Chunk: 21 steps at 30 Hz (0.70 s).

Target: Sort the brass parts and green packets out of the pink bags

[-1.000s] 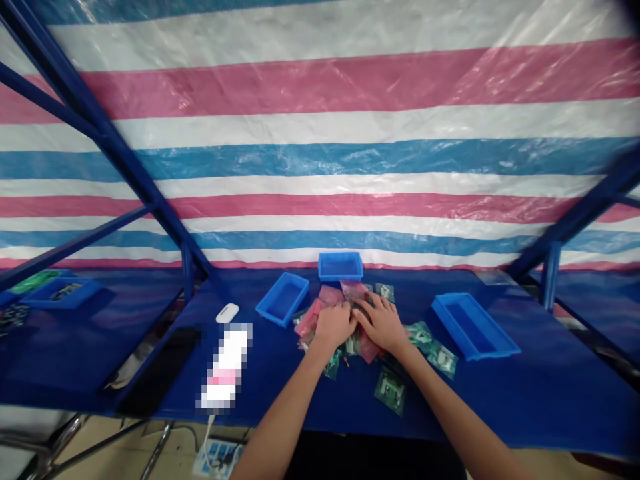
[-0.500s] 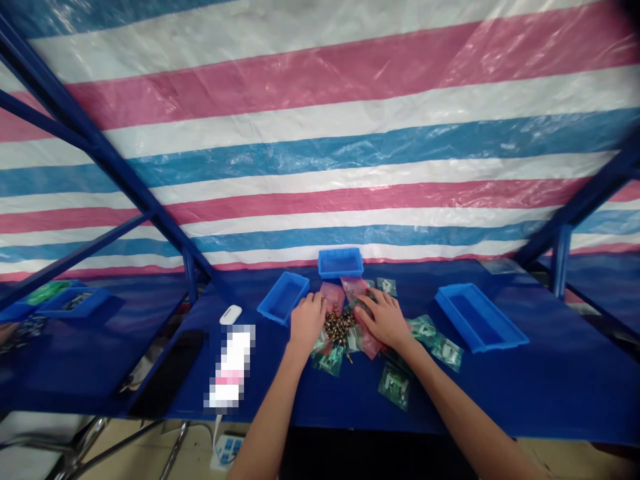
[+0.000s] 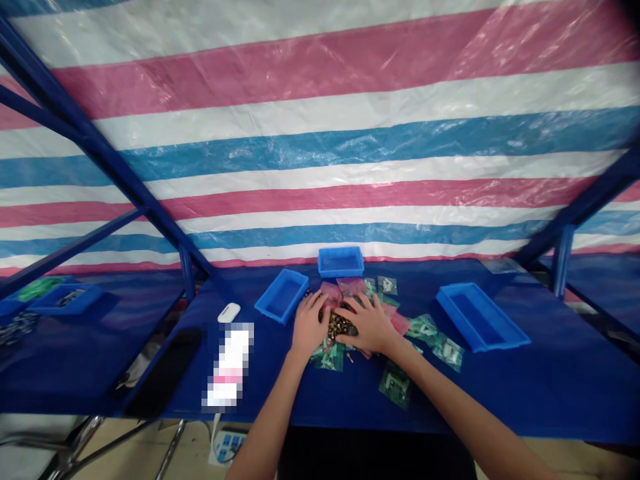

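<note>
Both my hands rest on a heap of small brass-coloured metal parts [image 3: 339,325] mixed with plastic bags. My left hand [image 3: 311,325] lies on the heap's left side with its fingers apart. From the right, my right hand [image 3: 369,323] spreads its fingers over the pile, thumb toward the middle. Pink bags [image 3: 351,287] show just beyond the fingertips. Close to my wrists lie a clear green-tinted bag [image 3: 329,359] and a single brass piece [image 3: 349,358]. What is under my palms is hidden.
Blue trays stand left [image 3: 282,295], behind [image 3: 341,263] and right [image 3: 482,317] of the heap. More bags with green and white parts [image 3: 447,351] lie to the right. A white oval case [image 3: 229,313] and a dark phone-like slab [image 3: 164,373] lie left. Blue frame bars [image 3: 120,170] slope beside striped sheeting.
My right hand has moved left and its fingers now spread over the brass parts. My left hand has shifted slightly inward, its fingers wider apart. Some pink bags have shifted.
</note>
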### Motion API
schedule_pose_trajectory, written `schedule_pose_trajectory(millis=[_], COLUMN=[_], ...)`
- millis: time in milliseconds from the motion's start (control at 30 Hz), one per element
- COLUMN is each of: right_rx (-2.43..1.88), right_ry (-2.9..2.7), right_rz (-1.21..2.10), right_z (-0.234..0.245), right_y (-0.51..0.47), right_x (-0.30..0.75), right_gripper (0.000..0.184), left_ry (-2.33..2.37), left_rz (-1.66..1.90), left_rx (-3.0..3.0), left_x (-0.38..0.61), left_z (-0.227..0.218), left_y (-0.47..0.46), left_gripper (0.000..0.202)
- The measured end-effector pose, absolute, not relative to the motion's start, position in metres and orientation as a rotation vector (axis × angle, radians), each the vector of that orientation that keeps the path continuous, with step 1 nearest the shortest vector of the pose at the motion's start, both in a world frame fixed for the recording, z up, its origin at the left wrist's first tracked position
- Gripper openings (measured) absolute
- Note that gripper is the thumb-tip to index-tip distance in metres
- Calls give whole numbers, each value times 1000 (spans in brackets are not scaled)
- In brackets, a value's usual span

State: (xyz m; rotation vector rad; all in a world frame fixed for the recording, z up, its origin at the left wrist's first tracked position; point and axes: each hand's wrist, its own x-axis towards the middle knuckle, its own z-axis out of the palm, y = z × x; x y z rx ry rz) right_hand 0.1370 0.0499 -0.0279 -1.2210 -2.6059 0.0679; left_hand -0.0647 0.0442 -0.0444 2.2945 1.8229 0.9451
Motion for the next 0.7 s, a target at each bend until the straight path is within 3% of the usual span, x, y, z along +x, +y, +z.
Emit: schedule_pose_trajectory(millis=[200, 400, 700], right_rx=[-1190, -1165, -1259], right_ry=[-2639, -2619, -1975], right_rz=[-8, -25, 320], right_z=[-22, -25, -8], right_y=[57, 62, 75], right_x=[129, 127, 143], right_gripper=[34, 16, 23], left_ry=[1838, 1888, 1861], left_rz=[1009, 1090, 1052], left_rx=[2197, 2153, 2190], left_x=[-65, -65, -67], left_z=[-43, -42, -46], left_y=[40, 35, 36], left_gripper=[30, 31, 35])
